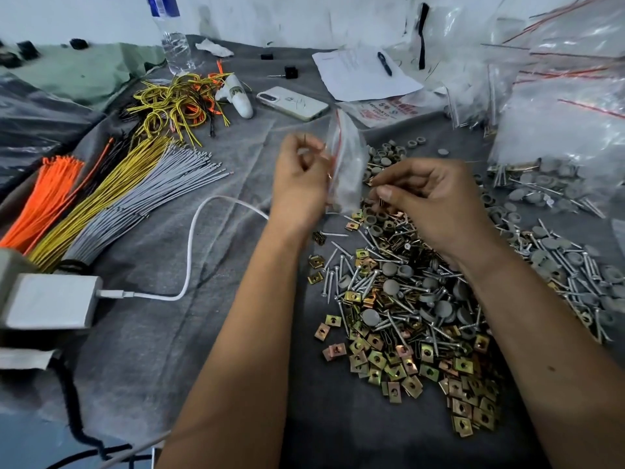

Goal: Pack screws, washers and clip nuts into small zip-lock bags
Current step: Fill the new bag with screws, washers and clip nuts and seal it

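Upright, the clear zip-lock bag (346, 164) (red-striped seal) looks blurred.

Grey cloth (236, 154) covers the table: hardware pile (399, 299) near right, wire bundles (101, 198) left, phone (292, 103) and paper (358, 74) at far edge.

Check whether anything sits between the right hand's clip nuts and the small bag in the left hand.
Nothing visible does. The right hand pinches copper-coloured clip nuts right beside the zip-lock bag, which the left hand holds upright above the pile; whether its mouth is open is too blurred to tell.
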Available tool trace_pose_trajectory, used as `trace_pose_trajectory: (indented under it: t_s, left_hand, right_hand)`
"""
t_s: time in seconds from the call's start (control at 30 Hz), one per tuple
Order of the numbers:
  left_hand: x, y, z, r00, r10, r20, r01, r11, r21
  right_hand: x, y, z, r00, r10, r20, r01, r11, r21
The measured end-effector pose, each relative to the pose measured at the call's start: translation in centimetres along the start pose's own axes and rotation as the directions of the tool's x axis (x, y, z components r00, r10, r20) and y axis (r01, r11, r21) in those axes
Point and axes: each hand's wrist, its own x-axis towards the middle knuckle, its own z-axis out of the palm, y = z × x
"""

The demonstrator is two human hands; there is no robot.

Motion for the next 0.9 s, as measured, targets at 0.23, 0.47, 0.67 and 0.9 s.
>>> trace_pose_trajectory:
  t_s: [0.23, 0.47, 0.67, 0.9]
  left_hand:
    - [-1.1, -0.9, 1.7, 0.911, 0.336, 0.24, -0.413, 0.765, 0.495]
    - [-1.5, -0.5, 2.0, 0.932, 0.174, 0.319, -0.301, 0.863, 0.407]
    - [-1.0, -0.9, 2.0, 0.945, 0.111, 0.309, -0.232, 0.891, 0.391]
    - [-1.1, -1.6, 2.6, 0.928, -0.036, 0.372, -0.084, 0.95, 0.301]
  right_hand:
    - [0.1, 0.2, -0.1, 0.994, -0.025, -0.111, 0.032, 0.997, 0.064]
    - [0.3, 0.9, -0.5, 0.979, -0.021, -0.201, 0.028, 0.999, 0.029]
    - [0.4, 1.1, -0.5, 0.98, 0.007, -0.196, -0.005, 1.0, 0.011]
    - [0.5, 1.4, -0.7, 0.968, 0.019, -0.251, -0.012, 1.0, 0.028]
